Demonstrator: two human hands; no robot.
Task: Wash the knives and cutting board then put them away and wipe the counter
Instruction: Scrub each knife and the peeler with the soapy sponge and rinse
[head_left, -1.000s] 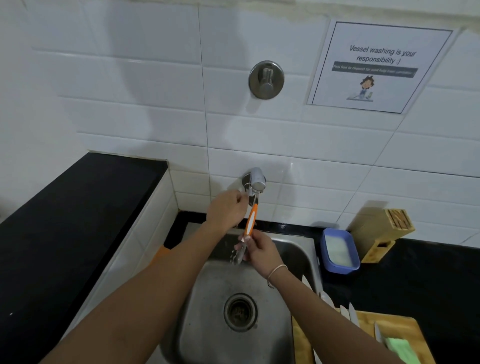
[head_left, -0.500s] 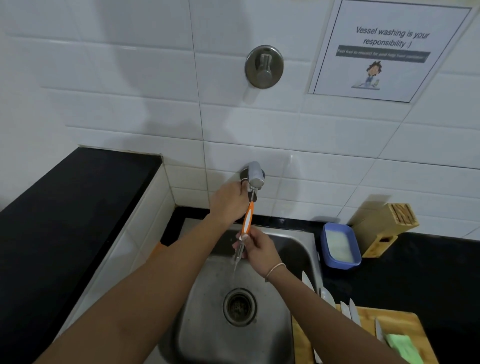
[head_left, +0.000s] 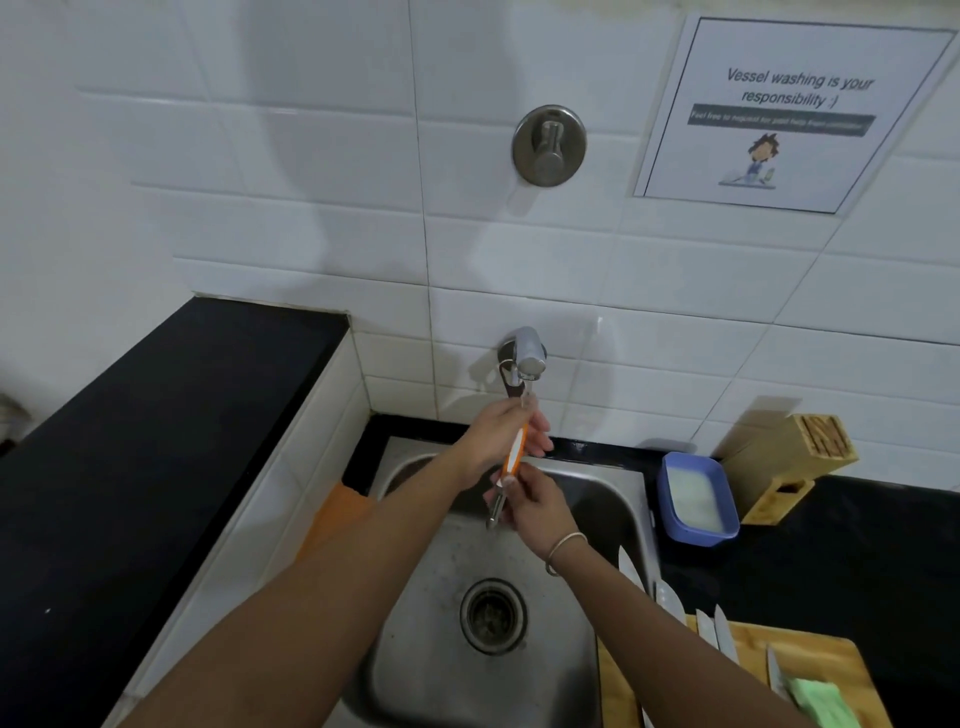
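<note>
Over the steel sink (head_left: 613, 499), just below the tap (head_left: 527, 358), an orange-and-white-handled knife (head_left: 514, 453) is held nearly upright with its metal end pointing down. My left hand (head_left: 496, 434) wraps the upper part of the handle. My right hand (head_left: 537, 506) pinches the lower end, where the handle meets the metal. A wooden cutting board (head_left: 826, 657) lies on the counter at the bottom right. Several more knives (head_left: 670, 597) lie across its left edge, their blades pointing toward the sink.
A wooden knife block (head_left: 784, 465) and a blue tub (head_left: 696, 499) stand at the back right of the black counter. A green cloth (head_left: 815, 701) lies on the board. An orange cloth (head_left: 337, 512) sits left of the sink, beside a raised black ledge (head_left: 156, 441).
My left hand has come down off the tap and now wraps the knife's handle. My right hand still holds the knife's lower end. The view has tilted slightly.
</note>
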